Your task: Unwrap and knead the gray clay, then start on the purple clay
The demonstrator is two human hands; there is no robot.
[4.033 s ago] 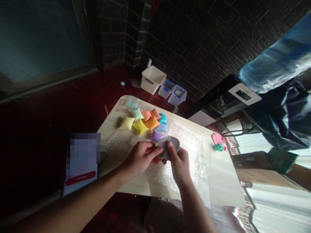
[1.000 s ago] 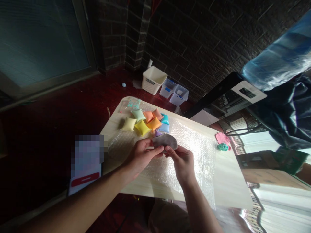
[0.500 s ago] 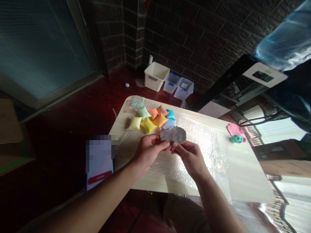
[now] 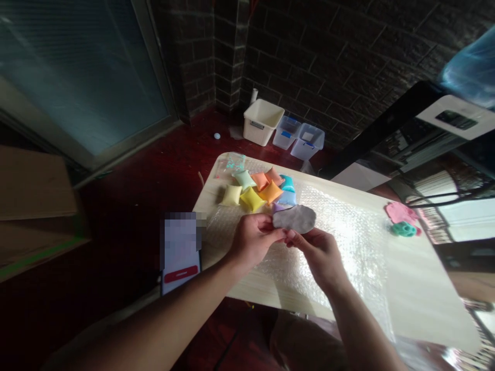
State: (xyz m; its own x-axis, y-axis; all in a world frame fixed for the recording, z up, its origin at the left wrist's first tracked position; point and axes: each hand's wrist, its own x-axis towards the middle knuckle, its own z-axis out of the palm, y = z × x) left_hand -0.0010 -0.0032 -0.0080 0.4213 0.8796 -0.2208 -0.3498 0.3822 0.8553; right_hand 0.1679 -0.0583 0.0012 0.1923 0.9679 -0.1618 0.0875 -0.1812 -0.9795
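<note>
A flattened grey piece of modelling clay (image 4: 294, 219) is held up over the table between both hands. My left hand (image 4: 253, 236) pinches its lower left edge, with the thumb in front and fingers behind. From the right, my right hand (image 4: 317, 251) grips the lower edge, its thumb close to the left thumb. Just beyond the clay lie several small pillow-shaped packets, among them a yellow one (image 4: 252, 199), an orange one (image 4: 271, 192) and a pale green one (image 4: 244, 179). A purple packet (image 4: 277, 207) is partly hidden behind the clay. Bubble wrap (image 4: 344, 232) lies under the hands.
Pink clay (image 4: 401, 213) and green clay (image 4: 404, 229) sit at the right of the wooden table (image 4: 421, 278). A phone (image 4: 181, 252) stands by the left edge. On the floor beyond are a cream bin (image 4: 260, 129) and two clear bins (image 4: 307, 143).
The whole view has shifted, so the table and hands appear farther right. Both hands keep hold of the grey clay, with the right thumb slightly lower on its edge.
</note>
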